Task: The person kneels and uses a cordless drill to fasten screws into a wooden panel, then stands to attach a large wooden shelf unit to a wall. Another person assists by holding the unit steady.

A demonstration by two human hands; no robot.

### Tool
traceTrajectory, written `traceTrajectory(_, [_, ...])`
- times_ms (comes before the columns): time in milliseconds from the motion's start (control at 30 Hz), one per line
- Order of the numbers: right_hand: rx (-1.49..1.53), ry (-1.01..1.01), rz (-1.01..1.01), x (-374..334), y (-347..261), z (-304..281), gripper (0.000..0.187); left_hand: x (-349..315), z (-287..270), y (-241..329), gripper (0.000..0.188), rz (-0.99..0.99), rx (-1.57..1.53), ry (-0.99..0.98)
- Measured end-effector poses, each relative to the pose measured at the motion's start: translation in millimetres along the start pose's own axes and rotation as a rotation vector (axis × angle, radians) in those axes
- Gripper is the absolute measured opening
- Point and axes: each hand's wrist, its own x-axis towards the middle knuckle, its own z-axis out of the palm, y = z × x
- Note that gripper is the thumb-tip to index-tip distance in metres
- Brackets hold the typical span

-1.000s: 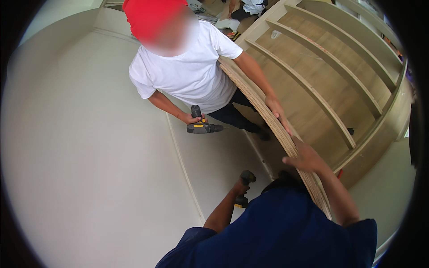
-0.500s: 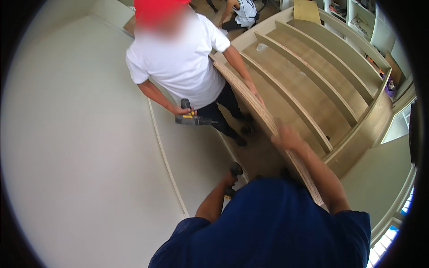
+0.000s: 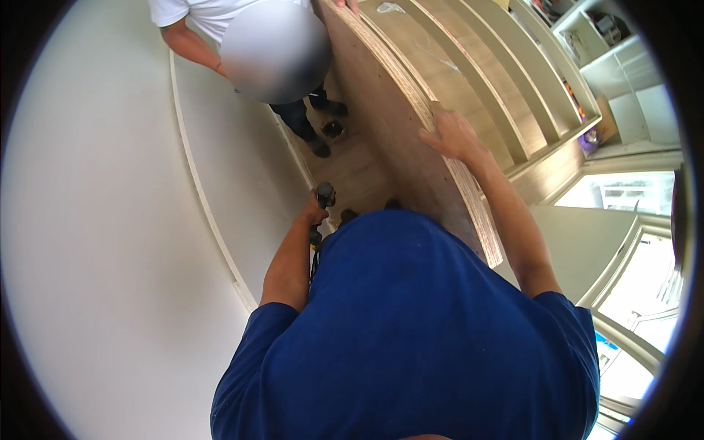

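Observation:
My right hand [image 3: 453, 136] grips the top edge of a large plywood panel [image 3: 396, 125] that stands on edge in front of me. My left hand [image 3: 314, 213] hangs low at my side, closed around the handle of a dark power drill [image 3: 323, 196]. A co-worker in a white shirt [image 3: 198, 11] stands at the panel's far end, with a hand [image 3: 345, 4] on its upper edge. My blue shirt hides the panel's near lower part.
A big wooden shelf unit [image 3: 499, 88] with several dividers lies behind the panel. A white wall [image 3: 103, 220] with a trim strip runs along the left. White shelves [image 3: 623, 59] and a bright window [image 3: 638, 198] are at the right. The floor is wood.
My view has moved closer to the co-worker and tilted down over the panel. My right hand has stayed on the panel's edge and my left still holds the drill.

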Motion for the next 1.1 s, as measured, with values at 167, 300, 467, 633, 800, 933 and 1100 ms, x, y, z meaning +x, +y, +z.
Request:
traceTrajectory(167, [-0.088, -0.055, 0.084, 16, 5, 8, 0.068, 4, 4, 5, 0.119, -0.024, 0.022, -0.008])
traceTrajectory(300, [-0.124, 0.049, 0.242, 35, -10, 27, 0.068, 3, 12, 0, 0.121, -0.018, 0.000, -0.017])
traceTrajectory(467, [-0.268, 0.027, 0.378, 51, -56, 21, 0.061, 3, 18, -3, 0.121, -0.046, -0.017, -0.069])
traceTrajectory(633, [-0.274, 0.074, 0.450, 54, -63, 26, 0.049, 1, 30, -6, 0.121, -0.042, 0.054, -0.076])
traceTrajectory(800, [-0.318, 0.116, 0.364, 47, -62, 28, 0.057, 6, 45, -10, 0.121, 0.029, 0.005, 0.015])
traceTrajectory(933, [-0.329, 0.124, 0.309, 49, -34, 48, 0.070, 13, 38, -8, 0.108, 0.029, 0.083, -0.020])
traceTrajectory(1100, [-0.331, 0.000, 0.297, 44, -46, 22, 0.070, -7, 31, -5, 0.110, 0.023, 0.018, -0.018])
